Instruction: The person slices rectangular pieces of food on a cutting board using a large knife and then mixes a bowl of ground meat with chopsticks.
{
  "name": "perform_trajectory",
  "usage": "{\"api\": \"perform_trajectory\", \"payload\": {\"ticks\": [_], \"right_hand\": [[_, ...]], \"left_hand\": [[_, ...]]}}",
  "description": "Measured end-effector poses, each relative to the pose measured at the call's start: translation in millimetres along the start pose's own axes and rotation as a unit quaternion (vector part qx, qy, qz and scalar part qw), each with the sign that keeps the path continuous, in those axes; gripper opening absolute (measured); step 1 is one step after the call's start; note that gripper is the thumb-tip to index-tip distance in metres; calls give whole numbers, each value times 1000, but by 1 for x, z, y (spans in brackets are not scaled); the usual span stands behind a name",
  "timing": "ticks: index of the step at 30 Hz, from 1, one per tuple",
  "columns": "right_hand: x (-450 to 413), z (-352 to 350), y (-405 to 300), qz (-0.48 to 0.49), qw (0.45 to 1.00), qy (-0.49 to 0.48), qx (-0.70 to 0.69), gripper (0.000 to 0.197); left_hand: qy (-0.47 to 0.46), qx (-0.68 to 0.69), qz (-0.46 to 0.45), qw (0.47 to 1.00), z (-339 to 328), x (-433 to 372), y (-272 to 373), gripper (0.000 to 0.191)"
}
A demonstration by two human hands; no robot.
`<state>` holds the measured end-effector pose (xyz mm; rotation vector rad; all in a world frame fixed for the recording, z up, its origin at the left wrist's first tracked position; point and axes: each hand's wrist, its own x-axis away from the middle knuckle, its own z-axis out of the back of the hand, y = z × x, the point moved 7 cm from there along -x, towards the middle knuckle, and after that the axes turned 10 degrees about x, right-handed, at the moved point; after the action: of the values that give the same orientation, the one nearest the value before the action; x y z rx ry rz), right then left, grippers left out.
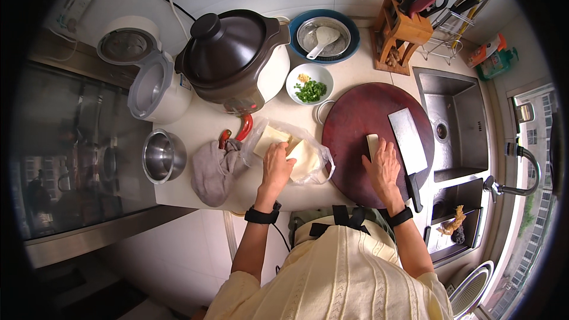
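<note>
My left hand is over a clear plastic bag with its fingertips at pale, tofu-like blocks; whether it grips one cannot be seen. My right hand is on a round, dark red chopping board, with a narrow pale block between its thumb and fingers. The block's near end is hidden by that hand. Right of it, a cleaver lies flat on the board, its black handle sticking out past the near edge.
Behind the bag stand a lidded electric cooker and a bowl of chopped greens. Red chillies, a grey cloth and a steel bowl lie left. A knife block stands behind the board; a steel sink is right.
</note>
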<state>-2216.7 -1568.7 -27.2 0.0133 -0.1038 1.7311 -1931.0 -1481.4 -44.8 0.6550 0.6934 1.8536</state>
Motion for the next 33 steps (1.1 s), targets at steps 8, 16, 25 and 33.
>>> {"api": "perform_trajectory", "payload": {"ticks": [8, 16, 25, 33], "right_hand": [[-7, -3, 7, -7, 1000, 23, 1, 43], [-18, 1, 20, -19, 999, 30, 22, 38], [-17, 73, 1, 57, 989, 136, -32, 49], [-6, 64, -32, 146, 954, 33, -259, 13]], "left_hand": [[-52, 28, 17, 998, -1, -3, 9, 32], [-71, 129, 77, 986, -3, 5, 10, 26], [-36, 141, 67, 987, 56, 17, 69, 28], [-34, 139, 29, 989, 97, 14, 135, 32]]}}
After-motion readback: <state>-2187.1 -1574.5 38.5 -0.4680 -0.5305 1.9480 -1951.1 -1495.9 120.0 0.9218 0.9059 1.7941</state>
